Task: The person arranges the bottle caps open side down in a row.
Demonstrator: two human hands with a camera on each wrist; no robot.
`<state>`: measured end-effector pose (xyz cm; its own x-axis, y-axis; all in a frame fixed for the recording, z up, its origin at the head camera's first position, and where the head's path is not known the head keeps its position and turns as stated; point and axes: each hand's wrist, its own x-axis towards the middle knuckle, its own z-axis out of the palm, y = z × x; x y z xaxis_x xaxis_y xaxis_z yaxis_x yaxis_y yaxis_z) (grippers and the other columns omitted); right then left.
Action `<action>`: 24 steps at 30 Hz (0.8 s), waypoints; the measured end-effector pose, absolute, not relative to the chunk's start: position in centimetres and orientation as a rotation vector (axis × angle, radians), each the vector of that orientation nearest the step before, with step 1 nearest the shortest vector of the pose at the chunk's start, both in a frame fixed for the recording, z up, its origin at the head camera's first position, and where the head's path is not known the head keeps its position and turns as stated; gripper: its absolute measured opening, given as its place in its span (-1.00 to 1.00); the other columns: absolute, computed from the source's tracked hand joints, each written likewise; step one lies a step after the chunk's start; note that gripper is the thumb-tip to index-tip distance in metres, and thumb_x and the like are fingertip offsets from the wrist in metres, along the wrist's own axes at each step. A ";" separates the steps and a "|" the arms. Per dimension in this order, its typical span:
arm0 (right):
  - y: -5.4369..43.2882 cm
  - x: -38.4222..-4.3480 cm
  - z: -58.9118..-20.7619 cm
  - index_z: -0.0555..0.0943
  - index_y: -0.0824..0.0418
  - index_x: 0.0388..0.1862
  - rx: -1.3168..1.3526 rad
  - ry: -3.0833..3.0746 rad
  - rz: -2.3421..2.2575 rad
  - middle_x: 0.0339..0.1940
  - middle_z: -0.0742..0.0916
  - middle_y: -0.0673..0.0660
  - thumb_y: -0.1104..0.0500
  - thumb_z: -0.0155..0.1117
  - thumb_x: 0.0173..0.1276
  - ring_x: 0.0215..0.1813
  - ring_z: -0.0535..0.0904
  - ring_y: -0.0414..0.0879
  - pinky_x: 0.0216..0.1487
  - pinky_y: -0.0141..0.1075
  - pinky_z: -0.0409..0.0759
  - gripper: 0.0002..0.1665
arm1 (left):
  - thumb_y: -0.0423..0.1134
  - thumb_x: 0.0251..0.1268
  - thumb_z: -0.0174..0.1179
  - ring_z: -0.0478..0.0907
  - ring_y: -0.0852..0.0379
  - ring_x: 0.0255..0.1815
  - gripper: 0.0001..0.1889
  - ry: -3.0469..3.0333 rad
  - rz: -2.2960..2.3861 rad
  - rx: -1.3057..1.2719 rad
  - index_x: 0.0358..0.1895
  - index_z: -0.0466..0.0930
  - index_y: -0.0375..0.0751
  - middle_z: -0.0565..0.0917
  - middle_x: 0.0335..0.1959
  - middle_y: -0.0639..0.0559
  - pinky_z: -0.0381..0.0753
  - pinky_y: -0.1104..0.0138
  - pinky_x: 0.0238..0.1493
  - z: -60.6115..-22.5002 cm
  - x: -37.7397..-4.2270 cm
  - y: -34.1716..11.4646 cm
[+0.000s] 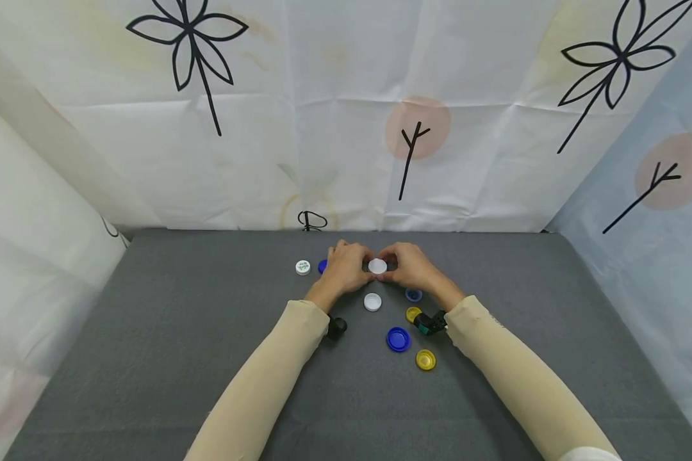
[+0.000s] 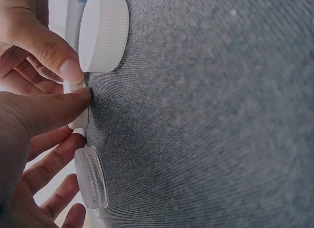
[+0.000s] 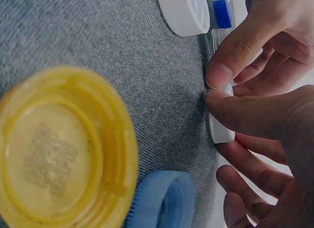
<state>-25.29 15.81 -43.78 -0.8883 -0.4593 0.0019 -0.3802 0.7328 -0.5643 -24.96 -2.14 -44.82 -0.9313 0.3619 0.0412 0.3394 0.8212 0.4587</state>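
Note:
Between my two hands, near the back of the grey table, is a round white bottle cap (image 1: 377, 266). My left hand (image 1: 348, 264) pinches it from the left, and my right hand (image 1: 409, 265) pinches it from the right. The thumbs meet at the cap's near side in the right wrist view, covering part of its white rim (image 3: 223, 129). A larger ribbed white cap (image 2: 104, 32) lies just in front of the hands. Beside the left fingers stands a clear, ridged cap (image 2: 91, 178), hidden behind that hand in the head view.
Left of my left hand lie a white cap with a printed top (image 1: 302, 267) and a partly hidden blue cap (image 1: 322, 266). By the right wrist are a light blue cap (image 1: 413, 294) and a yellow cap (image 1: 412, 314). Nearer lie a blue cap (image 1: 398, 339) and another yellow cap (image 1: 425, 360).

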 end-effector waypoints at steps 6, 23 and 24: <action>15.8 -25.2 -44.0 0.73 0.35 -0.03 -0.736 2.817 -0.877 -0.13 0.78 0.20 0.25 0.59 0.17 -0.08 0.67 0.10 -0.02 0.00 0.56 -0.61 | -0.11 0.16 0.52 0.43 -0.07 0.09 -0.70 2.947 0.722 0.569 -0.04 0.78 -0.03 0.71 -0.10 0.04 0.31 0.02 0.10 -44.8 -25.0 -2.2; 16.3 -22.7 -42.8 0.69 0.36 0.09 -0.703 2.854 -0.905 -0.03 0.73 0.24 0.19 0.57 0.21 0.01 0.61 0.17 0.05 0.04 0.53 -0.51 | -0.18 0.15 0.50 0.48 -0.15 0.08 -0.60 2.975 0.984 0.656 0.06 0.74 -0.21 0.71 -0.03 -0.08 0.39 0.00 0.17 -44.2 -22.6 -4.8; 16.4 -22.5 -42.8 0.69 0.35 0.08 -0.711 2.840 -0.914 -0.03 0.73 0.23 0.19 0.56 0.23 0.00 0.62 0.16 0.04 0.03 0.55 -0.53 | -0.19 0.16 0.50 0.49 -0.14 0.07 -0.60 2.962 1.004 0.668 0.06 0.74 -0.22 0.71 -0.03 -0.08 0.40 0.01 0.16 -44.2 -22.4 -4.9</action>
